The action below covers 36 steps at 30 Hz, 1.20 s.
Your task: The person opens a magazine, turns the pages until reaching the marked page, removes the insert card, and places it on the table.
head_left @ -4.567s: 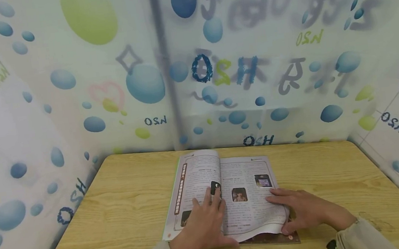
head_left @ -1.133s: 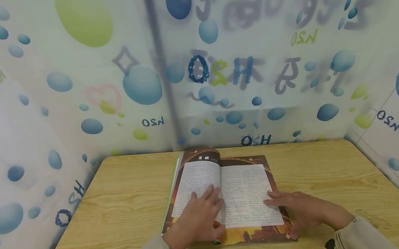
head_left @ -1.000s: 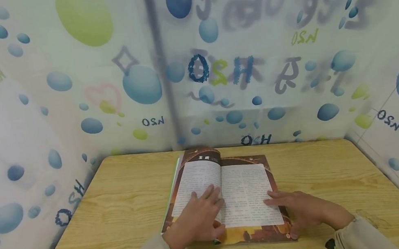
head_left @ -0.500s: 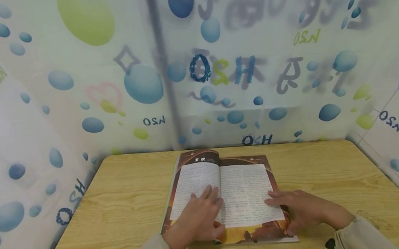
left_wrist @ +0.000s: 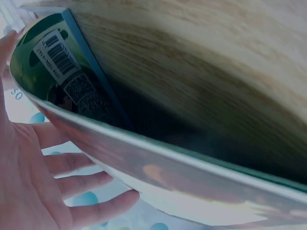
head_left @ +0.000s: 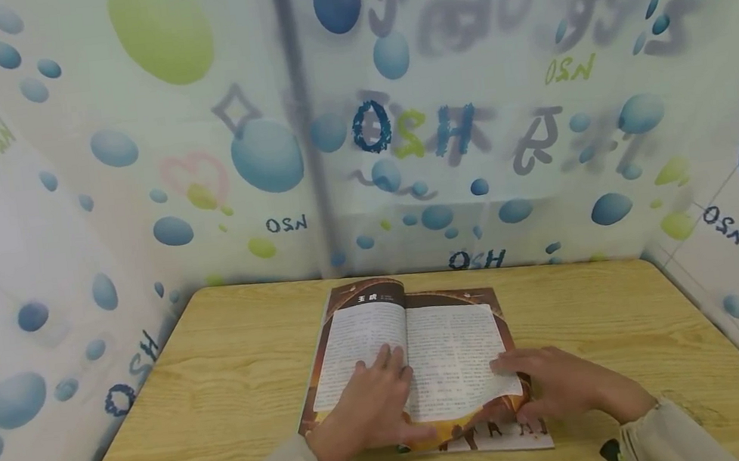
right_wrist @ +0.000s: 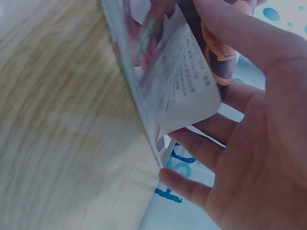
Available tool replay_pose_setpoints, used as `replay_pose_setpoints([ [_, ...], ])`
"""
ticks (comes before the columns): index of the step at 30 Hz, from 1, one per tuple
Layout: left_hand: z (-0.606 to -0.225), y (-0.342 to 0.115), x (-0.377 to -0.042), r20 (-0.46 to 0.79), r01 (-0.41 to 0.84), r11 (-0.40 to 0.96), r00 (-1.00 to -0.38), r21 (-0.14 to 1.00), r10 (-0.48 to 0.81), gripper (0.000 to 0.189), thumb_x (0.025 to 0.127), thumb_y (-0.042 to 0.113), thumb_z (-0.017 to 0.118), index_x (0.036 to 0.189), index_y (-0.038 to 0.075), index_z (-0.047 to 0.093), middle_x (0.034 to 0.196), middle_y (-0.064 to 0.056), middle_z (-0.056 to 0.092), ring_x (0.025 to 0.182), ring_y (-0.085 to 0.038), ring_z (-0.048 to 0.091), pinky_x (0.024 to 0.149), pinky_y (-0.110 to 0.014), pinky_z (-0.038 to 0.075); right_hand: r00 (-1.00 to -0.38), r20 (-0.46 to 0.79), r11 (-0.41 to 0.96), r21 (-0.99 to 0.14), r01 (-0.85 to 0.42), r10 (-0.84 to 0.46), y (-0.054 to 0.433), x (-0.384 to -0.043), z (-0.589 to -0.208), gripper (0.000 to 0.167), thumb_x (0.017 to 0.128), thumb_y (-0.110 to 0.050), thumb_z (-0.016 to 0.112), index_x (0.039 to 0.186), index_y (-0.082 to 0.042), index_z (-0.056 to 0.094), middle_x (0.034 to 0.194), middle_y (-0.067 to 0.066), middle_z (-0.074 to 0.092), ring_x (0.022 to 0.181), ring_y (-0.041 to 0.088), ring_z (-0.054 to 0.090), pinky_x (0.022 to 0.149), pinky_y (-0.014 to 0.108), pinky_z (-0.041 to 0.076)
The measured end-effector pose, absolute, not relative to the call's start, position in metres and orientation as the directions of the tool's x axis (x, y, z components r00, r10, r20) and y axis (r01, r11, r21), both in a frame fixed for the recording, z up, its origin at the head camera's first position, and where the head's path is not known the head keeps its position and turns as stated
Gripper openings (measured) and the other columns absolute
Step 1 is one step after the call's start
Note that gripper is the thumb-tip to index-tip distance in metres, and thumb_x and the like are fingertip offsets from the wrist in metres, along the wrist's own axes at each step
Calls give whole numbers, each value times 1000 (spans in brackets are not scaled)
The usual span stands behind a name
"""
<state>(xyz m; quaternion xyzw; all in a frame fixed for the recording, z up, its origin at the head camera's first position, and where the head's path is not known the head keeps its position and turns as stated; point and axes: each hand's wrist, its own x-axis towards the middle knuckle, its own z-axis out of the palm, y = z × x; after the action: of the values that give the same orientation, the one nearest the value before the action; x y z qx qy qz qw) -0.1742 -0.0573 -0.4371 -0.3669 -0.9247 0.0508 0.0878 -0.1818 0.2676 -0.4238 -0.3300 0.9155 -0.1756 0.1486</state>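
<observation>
An open magazine point(head_left: 452, 358) with brown-bordered pages of print lies on the wooden table. My left hand point(head_left: 370, 405) rests on its left page near the spine, fingers straight, thumb reaching toward the lower edge. The left wrist view shows that hand point(left_wrist: 62, 177) behind the curved pages, with the green back cover point(left_wrist: 43, 67) and its barcode underneath. At the right edge, my right hand point(head_left: 561, 383) pinches the lower corner of the right page, which is curled up. In the right wrist view the lifted page point(right_wrist: 192, 91) bends between thumb and fingers of the hand point(right_wrist: 254, 139).
The wooden tabletop point(head_left: 223, 384) spreads around the magazine. Pale curtains point(head_left: 509, 131) printed with blue and green drops stand behind and along both sides of the table. Something dark sits at the right cuff point(head_left: 614, 453).
The earlier page with small photos has been turned, showing the brown-bordered spread. Over the last half second the right hand has raised the right page's lower corner, revealing a lighter page beneath.
</observation>
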Motion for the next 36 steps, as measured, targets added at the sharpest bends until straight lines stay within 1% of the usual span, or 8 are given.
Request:
replay_pose_setpoints([
  [5,-439,-50,-170,96,636,741,-741,-217,664,113,66,96,44,124,2,66,142,-20,51,131,-36,49,77,-53,56,-750,-56,704,-398,-589,-659,267,-183,-417,73,86,-53,72,139,-5,56,138,17,56,124,40,54,93,60,46],
  [9,-440,-48,-167,83,612,748,-757,-258,648,115,66,96,44,129,2,63,143,-21,49,131,-36,47,76,-52,56,-753,0,692,-394,-605,-658,266,-184,-413,73,87,-53,70,140,-5,54,140,23,52,126,44,51,94,65,43],
  [15,-439,-49,-166,113,605,749,-752,-271,649,102,75,87,45,127,1,65,140,-22,53,128,-36,51,73,-50,57,-763,7,699,-396,-596,-647,268,-182,-410,77,88,-59,65,143,-6,52,143,22,50,128,43,50,96,64,43],
  [23,-438,-51,-167,166,613,742,-729,-271,664,91,82,79,46,121,1,68,136,-22,57,124,-37,56,69,-48,58,-741,31,663,-423,-618,-671,272,-180,-402,72,91,-50,66,144,-5,50,144,21,50,129,43,50,94,63,45],
  [26,-438,-52,-167,178,616,740,-723,-270,667,88,83,77,46,120,1,69,135,-22,58,123,-36,57,68,-48,58,-755,23,668,-448,-594,-656,272,-179,-400,71,91,-49,68,145,-7,49,145,19,50,129,43,49,94,63,45],
  [31,-440,-54,-167,208,617,743,-715,-260,667,82,86,75,45,115,3,70,132,-21,60,120,-35,59,66,-47,58,-790,29,686,-478,-549,-612,275,-178,-396,67,91,-47,68,147,-15,48,144,12,52,129,42,50,94,63,45],
  [35,-441,-54,-168,268,624,743,-693,-243,669,71,88,71,46,105,6,70,120,-18,65,111,-33,62,59,-43,57,-823,31,707,-494,-506,-567,279,-179,-390,65,93,-46,67,147,-15,48,144,12,52,131,43,48,97,64,42],
  [36,-442,-54,-169,282,627,742,-687,-237,670,69,89,70,46,106,8,69,118,-17,65,109,-32,63,58,-42,56,-830,30,716,-491,-497,-556,280,-179,-388,66,92,-46,67,147,-14,48,144,13,52,131,43,48,97,64,42],
])
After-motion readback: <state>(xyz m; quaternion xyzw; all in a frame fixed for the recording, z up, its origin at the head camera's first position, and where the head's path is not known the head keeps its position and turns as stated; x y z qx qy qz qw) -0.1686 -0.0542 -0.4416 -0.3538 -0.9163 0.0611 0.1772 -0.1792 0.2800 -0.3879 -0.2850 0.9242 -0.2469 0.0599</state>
